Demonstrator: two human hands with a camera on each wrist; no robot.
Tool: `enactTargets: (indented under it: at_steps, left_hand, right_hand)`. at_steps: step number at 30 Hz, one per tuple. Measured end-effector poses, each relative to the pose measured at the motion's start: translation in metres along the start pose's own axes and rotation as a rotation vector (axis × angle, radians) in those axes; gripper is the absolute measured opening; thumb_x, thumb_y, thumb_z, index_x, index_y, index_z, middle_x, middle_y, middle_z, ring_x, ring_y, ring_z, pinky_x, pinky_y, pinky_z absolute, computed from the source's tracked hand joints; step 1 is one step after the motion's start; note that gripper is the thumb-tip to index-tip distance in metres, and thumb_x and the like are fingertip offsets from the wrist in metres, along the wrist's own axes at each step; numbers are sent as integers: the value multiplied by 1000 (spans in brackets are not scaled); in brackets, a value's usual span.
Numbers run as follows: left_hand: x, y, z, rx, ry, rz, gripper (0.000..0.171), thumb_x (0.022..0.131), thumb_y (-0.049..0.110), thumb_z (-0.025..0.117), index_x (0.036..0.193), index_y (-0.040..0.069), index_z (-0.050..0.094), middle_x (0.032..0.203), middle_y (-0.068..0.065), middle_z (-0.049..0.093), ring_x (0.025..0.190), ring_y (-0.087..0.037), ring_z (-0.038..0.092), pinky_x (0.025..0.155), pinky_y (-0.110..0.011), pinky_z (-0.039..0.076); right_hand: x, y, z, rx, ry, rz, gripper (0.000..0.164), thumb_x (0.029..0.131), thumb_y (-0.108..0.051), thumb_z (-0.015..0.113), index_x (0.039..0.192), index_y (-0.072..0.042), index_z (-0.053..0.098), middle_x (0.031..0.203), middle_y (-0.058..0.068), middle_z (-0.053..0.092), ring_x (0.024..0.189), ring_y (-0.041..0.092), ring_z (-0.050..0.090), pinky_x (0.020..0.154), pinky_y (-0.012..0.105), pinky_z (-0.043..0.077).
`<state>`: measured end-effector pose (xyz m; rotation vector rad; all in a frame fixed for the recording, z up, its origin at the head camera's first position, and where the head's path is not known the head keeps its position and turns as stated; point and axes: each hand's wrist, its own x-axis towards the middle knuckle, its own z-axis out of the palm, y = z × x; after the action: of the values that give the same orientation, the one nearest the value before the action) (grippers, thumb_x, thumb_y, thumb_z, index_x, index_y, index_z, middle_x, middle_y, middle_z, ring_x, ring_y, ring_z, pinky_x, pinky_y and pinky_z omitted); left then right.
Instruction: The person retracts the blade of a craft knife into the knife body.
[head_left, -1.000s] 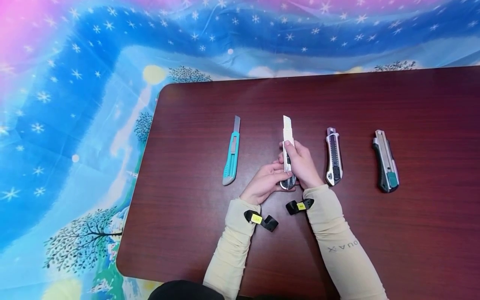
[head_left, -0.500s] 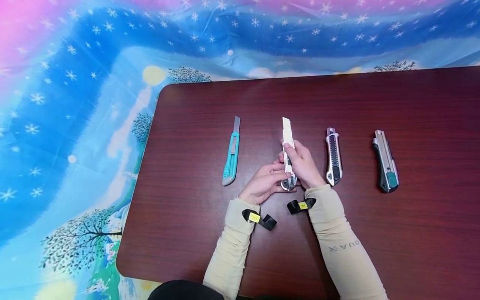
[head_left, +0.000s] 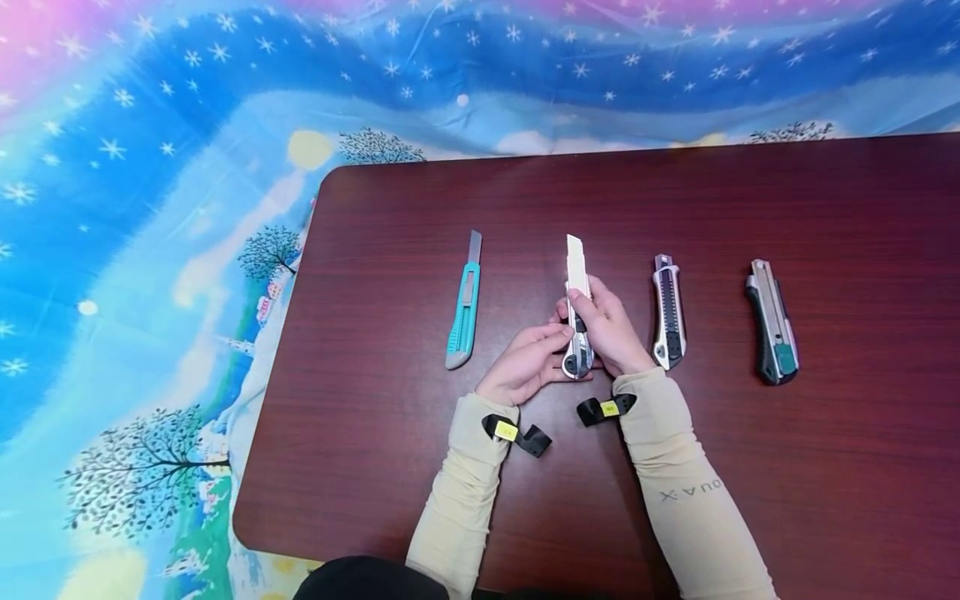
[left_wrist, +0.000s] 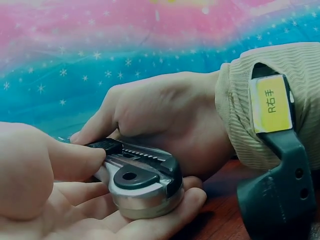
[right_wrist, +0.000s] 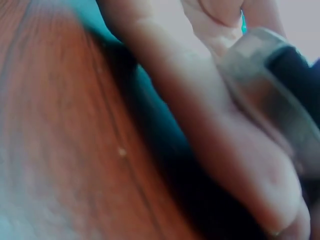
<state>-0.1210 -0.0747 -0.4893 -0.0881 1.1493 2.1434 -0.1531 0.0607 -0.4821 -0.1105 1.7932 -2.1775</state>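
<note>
A silver-and-black snap-off utility knife is held over the table, its blade extended and pointing away. My right hand grips its body, the thumb lying along the top. Lower down, my left hand supports the butt from beneath and pinches it with the thumb. In the left wrist view, the left thumb touches the black slider, and fingers lie under the rounded butt. The right wrist view is blurred; it shows a finger under the metal butt.
A teal utility knife with blade out lies to the left on the dark red table. On the right lie a silver-black utility knife and a green-black one. A patterned cloth hangs behind and left.
My left thumb has shifted up from the knife's butt towards the slider. The knife and my right hand have barely moved; the other knives stay in place.
</note>
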Motion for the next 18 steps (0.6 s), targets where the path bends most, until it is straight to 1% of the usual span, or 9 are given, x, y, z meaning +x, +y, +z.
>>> enactTargets:
  at_steps: [3, 9, 12, 18]
  left_hand:
    - [1, -3, -1, 13, 5, 21, 35, 97, 14, 37, 123, -9, 44, 114, -23, 55, 101, -38, 58, 84, -44, 50]
    - [2, -5, 0, 10, 0, 51, 34, 97, 15, 37, 122, -8, 45, 108, -22, 57, 86, -29, 64, 81, -47, 50]
    - [2, -5, 0, 8, -4, 59, 34, 97, 15, 37, 122, -7, 45, 105, -20, 58, 82, -28, 65, 80, -48, 50]
    - [0, -4, 2, 18, 5, 65, 34, 97, 15, 36, 122, -7, 46, 102, -21, 58, 80, -27, 65, 79, -48, 51]
  right_hand:
    - [0, 3, -2, 9, -16, -21, 33, 95, -22, 42, 113, 5, 36, 77, 2, 56, 73, 14, 61, 66, 23, 51]
    - [0, 2, -4, 43, -61, -43, 36, 95, -18, 43, 118, 7, 32, 83, 5, 56, 78, 15, 62, 71, 24, 52]
    - [-1, 1, -4, 57, -73, -42, 38, 95, -17, 43, 122, 7, 30, 86, 6, 55, 79, 16, 62, 73, 25, 53]
    - [-1, 1, -5, 17, -81, -44, 41, 95, -16, 42, 129, 2, 28, 89, 6, 56, 81, 16, 61, 74, 24, 52]
